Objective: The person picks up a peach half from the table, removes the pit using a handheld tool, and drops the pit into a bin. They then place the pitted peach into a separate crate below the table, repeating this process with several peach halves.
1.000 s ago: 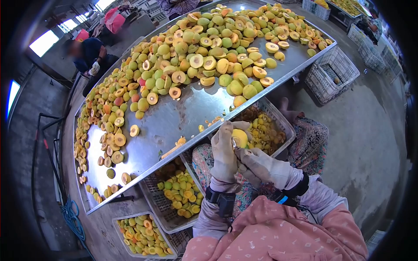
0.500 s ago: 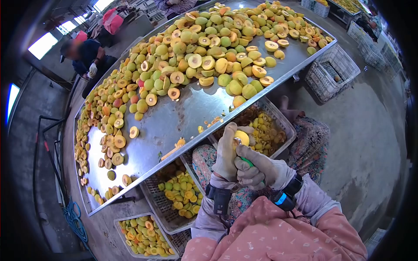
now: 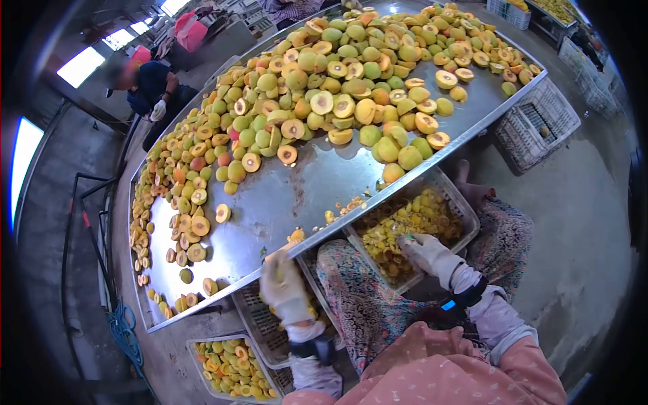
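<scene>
My gloved left hand (image 3: 283, 287), smeared by motion, is at the metal table's (image 3: 253, 226) near edge, above a crate (image 3: 260, 331) of yellow fruit pieces. Its fingers are too blurred to read. My gloved right hand (image 3: 432, 256) reaches over another crate (image 3: 469, 219) between my legs, its fingers closed. A small bit of the green-handled tool (image 3: 409, 237) shows at its fingertips; the rest is hidden. Below lie yellow scraps and brownish pits (image 3: 398, 233). On the table a large heap of halved stone fruit (image 3: 331, 74) spreads, some cut faces up.
A third crate (image 3: 233, 368) of fruit halves stands at the lower left. To the right, a white crate (image 3: 536, 128) sits on the floor. Another person (image 3: 152, 94) is at the table's far left side. Dark pipes (image 3: 88, 223) and a blue hose (image 3: 123, 331) are at the left.
My hands were together at a fruit half with the green-handled tool; now they are apart. The left moved down-left to a crate, the right out over the scraps. The view shifted slightly.
</scene>
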Action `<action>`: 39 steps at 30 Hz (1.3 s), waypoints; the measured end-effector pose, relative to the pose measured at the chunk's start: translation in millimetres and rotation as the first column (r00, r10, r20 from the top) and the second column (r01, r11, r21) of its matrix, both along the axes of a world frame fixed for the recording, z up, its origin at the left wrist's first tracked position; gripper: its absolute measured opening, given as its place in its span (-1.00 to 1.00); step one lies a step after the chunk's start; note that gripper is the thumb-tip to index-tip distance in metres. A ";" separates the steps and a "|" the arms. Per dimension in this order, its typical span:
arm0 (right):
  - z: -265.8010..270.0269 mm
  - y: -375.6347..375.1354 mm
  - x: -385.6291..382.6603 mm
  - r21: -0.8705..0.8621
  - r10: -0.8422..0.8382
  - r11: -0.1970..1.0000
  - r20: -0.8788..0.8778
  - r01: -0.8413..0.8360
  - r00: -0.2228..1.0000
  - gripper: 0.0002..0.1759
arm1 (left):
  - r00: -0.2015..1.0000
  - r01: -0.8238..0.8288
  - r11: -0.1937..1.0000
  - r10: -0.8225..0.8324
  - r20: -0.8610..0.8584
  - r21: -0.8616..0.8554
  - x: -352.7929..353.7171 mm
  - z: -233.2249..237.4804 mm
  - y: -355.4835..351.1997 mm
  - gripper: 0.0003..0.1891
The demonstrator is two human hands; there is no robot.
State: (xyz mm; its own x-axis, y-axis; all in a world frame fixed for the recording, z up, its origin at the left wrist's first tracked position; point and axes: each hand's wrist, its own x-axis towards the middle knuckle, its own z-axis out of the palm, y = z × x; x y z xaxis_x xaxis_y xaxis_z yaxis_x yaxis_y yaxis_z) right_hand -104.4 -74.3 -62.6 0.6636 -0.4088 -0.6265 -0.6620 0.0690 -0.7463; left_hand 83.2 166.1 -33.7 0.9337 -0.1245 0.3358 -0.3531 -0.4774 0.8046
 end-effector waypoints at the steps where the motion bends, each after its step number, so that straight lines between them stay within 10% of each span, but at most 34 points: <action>1: -4.1 1.2 1.6 0.011 0.014 1.000 -0.001 -0.014 1.000 -0.44 | 0.980 -0.174 0.963 0.150 0.128 0.204 17.0 -4.7 27.4 -0.78; 2: -6.9 1.7 3.9 0.030 -0.047 0.998 -0.023 0.047 0.999 -0.37 | 0.961 -0.245 0.970 0.244 -0.132 0.011 35.8 -1.0 46.0 -0.70; 4: -14.5 0.5 8.2 0.050 -0.100 0.994 -0.042 0.102 0.994 -0.28 | 0.889 -0.454 0.537 0.217 0.404 0.711 31.7 33.2 56.4 -0.56; 9: -23.7 5.7 8.4 -0.202 -0.024 0.979 -0.009 0.021 1.000 -0.31 | 0.985 0.172 0.926 -0.162 -0.058 0.336 114.6 26.3 -40.0 -0.45; 14: -22.1 9.0 -7.1 -0.111 -0.089 0.990 -0.072 0.081 0.993 -0.37 | 0.989 0.149 0.662 -0.107 -0.105 0.735 227.2 -13.4 -187.6 -0.37; 19: -35.1 15.6 -30.8 -0.102 -0.182 0.980 -0.124 0.170 0.975 -0.40 | 0.972 0.036 0.738 -0.183 0.148 0.673 229.1 -52.2 -213.8 -0.54; 23: -31.5 20.8 -23.6 -0.117 -0.143 0.980 0.126 0.158 0.982 -0.51 | 0.961 0.262 0.660 -0.247 -0.126 0.704 188.5 -42.1 -211.0 -0.60; 26: -21.0 23.4 -7.8 -0.007 -0.130 0.990 0.270 0.137 0.954 -0.55 | 0.567 0.638 0.752 -0.604 -0.561 -0.166 121.0 -10.8 -181.5 -0.64; 27: -14.9 25.3 -2.3 0.115 -0.211 0.977 0.398 0.179 0.893 -0.53 | 0.485 0.861 0.414 -0.844 -0.231 0.294 101.8 7.6 -167.7 -0.71; 28: -7.5 29.1 2.6 0.244 -0.300 0.949 0.503 0.200 0.810 -0.51 | 0.405 0.898 0.388 -0.913 -0.044 0.207 73.3 14.9 -160.3 -0.79; 29: 39.2 22.0 3.4 0.220 -0.206 0.969 0.455 0.115 0.866 -0.49 | 0.445 0.774 0.540 -0.835 -0.323 -0.330 30.1 34.7 -158.3 -0.89; 32: 40.1 27.9 2.5 0.007 -0.132 0.989 0.483 0.147 0.866 -0.50 | 0.411 0.910 0.414 -0.907 0.096 0.015 -7.0 44.0 -139.7 -0.81; 35: 41.0 40.2 -0.7 -0.012 -0.197 0.970 0.539 0.241 0.819 -0.55 | 0.603 0.702 0.577 -0.794 -0.083 -0.417 -46.4 54.6 -137.0 -0.73; 39: 81.1 45.7 -6.1 0.172 -0.257 0.966 0.522 0.195 0.813 -0.57 | 0.589 0.545 0.642 -0.751 -0.299 -0.539 -66.7 67.2 -129.0 -0.38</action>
State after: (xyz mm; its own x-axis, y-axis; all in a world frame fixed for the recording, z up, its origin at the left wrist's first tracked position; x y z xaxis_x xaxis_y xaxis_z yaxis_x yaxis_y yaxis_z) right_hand -110.4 -28.7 18.4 0.8037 -0.5410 -0.2475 -0.1160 0.2656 -0.9571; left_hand 16.5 37.1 33.5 0.6826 -0.7289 0.0525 0.0117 0.0828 0.9965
